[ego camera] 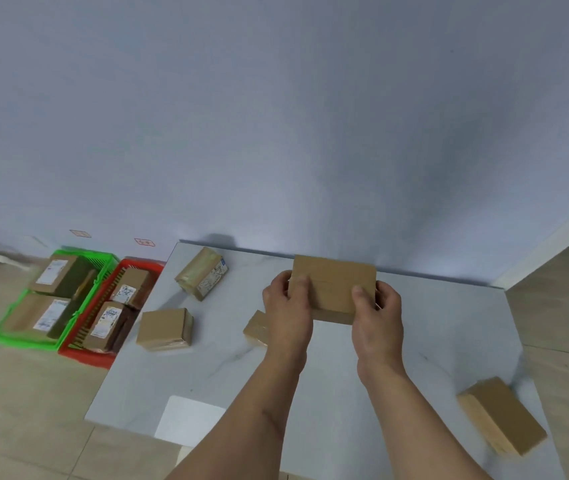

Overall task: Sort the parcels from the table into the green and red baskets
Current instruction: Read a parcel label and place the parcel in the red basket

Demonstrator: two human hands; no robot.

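Pale blue-grey wall fills the upper half of the view, with beige floor tiles below at left and right. White marbled table stands against the wall, its far edge touching it; a white sheet lies at the table's near-left corner, at 7 o'clock.

Two baskets sit on the floor at 9 o'clock of the table, side by side and touching: the green basket farther left, the red basket just beside the table edge. Each holds two labelled parcels, four in all.

Five parcels are at the table. One box is held at 12 o'clock, near the wall. A taped parcel with a label lies at 10 o'clock; a plain one lies at 9 o'clock; a small one lies partly hidden behind the left wrist; a long one lies at 4 o'clock by the right edge.

Both hands grip the held box by its ends. The left hand has its thumb on the near face and fingers wrapped behind the left end. The right hand does likewise at the right end, thumb pressed on the front.
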